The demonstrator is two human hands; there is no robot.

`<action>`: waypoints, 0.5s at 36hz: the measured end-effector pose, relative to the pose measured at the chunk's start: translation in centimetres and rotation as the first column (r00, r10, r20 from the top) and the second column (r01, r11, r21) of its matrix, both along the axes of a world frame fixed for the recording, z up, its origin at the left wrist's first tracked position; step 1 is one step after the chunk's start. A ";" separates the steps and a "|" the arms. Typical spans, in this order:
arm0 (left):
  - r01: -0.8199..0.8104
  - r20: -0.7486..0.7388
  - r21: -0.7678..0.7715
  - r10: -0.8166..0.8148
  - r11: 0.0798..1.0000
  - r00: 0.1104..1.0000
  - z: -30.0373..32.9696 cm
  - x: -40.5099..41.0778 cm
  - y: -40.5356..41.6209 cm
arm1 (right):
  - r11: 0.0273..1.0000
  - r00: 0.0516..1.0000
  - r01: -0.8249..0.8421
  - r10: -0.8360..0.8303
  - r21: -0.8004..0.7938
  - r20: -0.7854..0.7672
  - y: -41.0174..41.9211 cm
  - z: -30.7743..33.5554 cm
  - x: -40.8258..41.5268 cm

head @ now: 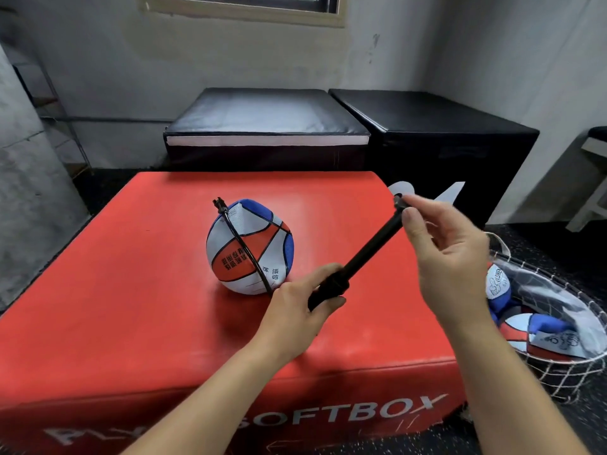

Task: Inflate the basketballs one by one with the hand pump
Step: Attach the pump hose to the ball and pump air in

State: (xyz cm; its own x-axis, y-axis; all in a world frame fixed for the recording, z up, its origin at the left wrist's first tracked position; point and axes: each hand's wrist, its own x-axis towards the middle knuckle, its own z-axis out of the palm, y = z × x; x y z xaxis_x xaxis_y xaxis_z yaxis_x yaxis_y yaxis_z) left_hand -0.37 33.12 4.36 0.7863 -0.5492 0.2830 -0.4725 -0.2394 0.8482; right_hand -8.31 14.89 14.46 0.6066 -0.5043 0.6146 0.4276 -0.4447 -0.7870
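I see the left hand (297, 302) closed around the black hand pump (361, 256) at its lower end; right hand (450, 257) pinches the upper end. The half-flat basketball (249, 247) sits on the red soft box (131, 290), hose (244, 249) draped over it, just beside the left hand.

We are in what looks like a small gym or training room. In front of us sits a red padded plyo box (138, 290) with "SOFTBOX" printed on its side, and behind it two black padded boxes (269, 126) stand against a scuffed, bare plaster wall (197, 54) under a window (243, 4). The floor (532, 244) is dark speckled rubber, and a net bag of deflated balls (555, 326) lies at our right.
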 end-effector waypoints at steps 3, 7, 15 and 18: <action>-0.015 -0.029 -0.034 0.014 0.999 0.999 0.0 0.4 0.3 | 0.999 0.997 -0.042 0.040 -0.034 -0.071 1.5 -1.2 0.9; -0.019 -0.070 -0.106 0.012 0.994 0.997 0.2 0.7 0.6 | 0.993 0.982 -0.098 0.085 -0.072 -0.167 3.0 -3.0 2.0; -0.027 -0.076 -0.135 0.017 0.990 0.997 0.2 0.7 0.7 | 0.980 0.947 -0.177 0.144 -0.092 -0.287 4.2 -6.0 2.2; -0.021 -0.062 -0.116 0.014 0.993 0.998 0.5 0.4 0.4 | 0.979 0.949 -0.165 0.125 -0.117 -0.290 4.0 -5.9 1.6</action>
